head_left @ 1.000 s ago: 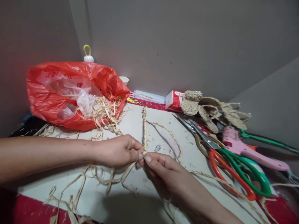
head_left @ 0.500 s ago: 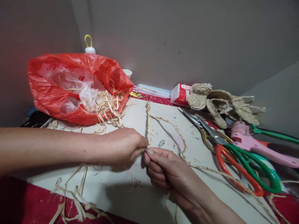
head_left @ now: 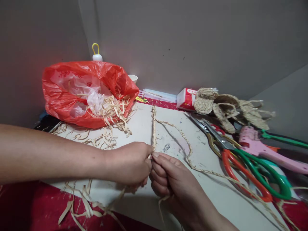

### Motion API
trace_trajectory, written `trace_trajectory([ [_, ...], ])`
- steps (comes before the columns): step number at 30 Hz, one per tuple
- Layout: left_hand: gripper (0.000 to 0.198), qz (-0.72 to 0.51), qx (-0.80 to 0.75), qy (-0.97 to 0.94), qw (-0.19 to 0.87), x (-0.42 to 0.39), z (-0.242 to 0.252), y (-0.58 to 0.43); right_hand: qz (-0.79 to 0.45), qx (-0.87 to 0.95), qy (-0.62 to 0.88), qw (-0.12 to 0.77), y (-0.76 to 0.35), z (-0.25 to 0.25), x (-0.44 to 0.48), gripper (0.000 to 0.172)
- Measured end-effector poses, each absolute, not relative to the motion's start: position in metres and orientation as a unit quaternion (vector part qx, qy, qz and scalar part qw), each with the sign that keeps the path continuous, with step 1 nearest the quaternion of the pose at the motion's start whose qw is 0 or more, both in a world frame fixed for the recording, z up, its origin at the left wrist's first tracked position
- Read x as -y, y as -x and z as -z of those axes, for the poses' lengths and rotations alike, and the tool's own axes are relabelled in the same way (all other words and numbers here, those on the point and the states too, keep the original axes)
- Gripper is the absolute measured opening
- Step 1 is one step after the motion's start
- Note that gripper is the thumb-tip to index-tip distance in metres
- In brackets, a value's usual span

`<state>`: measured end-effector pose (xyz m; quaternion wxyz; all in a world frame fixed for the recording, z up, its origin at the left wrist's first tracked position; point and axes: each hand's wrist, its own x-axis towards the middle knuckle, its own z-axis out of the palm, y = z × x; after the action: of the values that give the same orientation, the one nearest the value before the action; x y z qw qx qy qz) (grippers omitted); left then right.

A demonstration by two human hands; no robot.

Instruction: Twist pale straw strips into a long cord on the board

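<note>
A braided straw cord (head_left: 154,130) runs straight from the board's far part down to my hands. Around its near end my left hand (head_left: 134,162) is closed, knuckles up, with the pinched strands mostly hidden beneath the fingers. Right beside it, my right hand (head_left: 168,175) pinches the same end between thumb and forefinger, its other fingers curled. Loose strands trail below both hands. From near the cord's top a thinner twisted length (head_left: 185,141) curves away and runs to the lower right over the scissors' handles.
A red plastic bag (head_left: 62,112) of straw strips stands at the left. Large scissors (head_left: 228,146), a pink glue gun (head_left: 271,152), woven straw pieces (head_left: 204,101) and a red-and-white box (head_left: 185,99) lie at the right. Loose straw strips (head_left: 84,205) lie near the front edge of the white board (head_left: 137,120).
My left hand has turned and shifted slightly downward at the cord's end. My right hand stays pinching there. The whole view has shifted a little, moving the bag rightward.
</note>
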<state>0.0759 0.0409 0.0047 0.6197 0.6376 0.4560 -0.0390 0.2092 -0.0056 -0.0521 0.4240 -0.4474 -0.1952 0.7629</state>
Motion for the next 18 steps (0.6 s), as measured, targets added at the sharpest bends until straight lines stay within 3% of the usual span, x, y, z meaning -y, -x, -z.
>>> trace_trajectory([
  [4, 0.005, -0.006, -0.465, -0.618, 0.634, -0.030, 0.011, -0.082, -0.755, 0.205, 0.450, 0.430, -0.208, 0.052, 0.008, 0.042],
  [11, 0.010, -0.039, -0.454, -0.663, 0.594, -0.024, 0.007, -0.074, -0.739, 0.214, 0.475, 0.427, -0.210, 0.052, 0.006, 0.035],
  [14, 0.020, -0.050, -0.440, -0.721, 0.533, -0.037, -0.002, -0.056, -0.749, 0.224, 0.464, 0.417, -0.213, 0.052, 0.004, 0.026],
  [18, 0.024, -0.170, -0.449, -0.748, 0.459, -0.060, 0.004, -0.046, -0.769, 0.238, 0.443, 0.394, -0.217, 0.051, 0.002, 0.023],
])
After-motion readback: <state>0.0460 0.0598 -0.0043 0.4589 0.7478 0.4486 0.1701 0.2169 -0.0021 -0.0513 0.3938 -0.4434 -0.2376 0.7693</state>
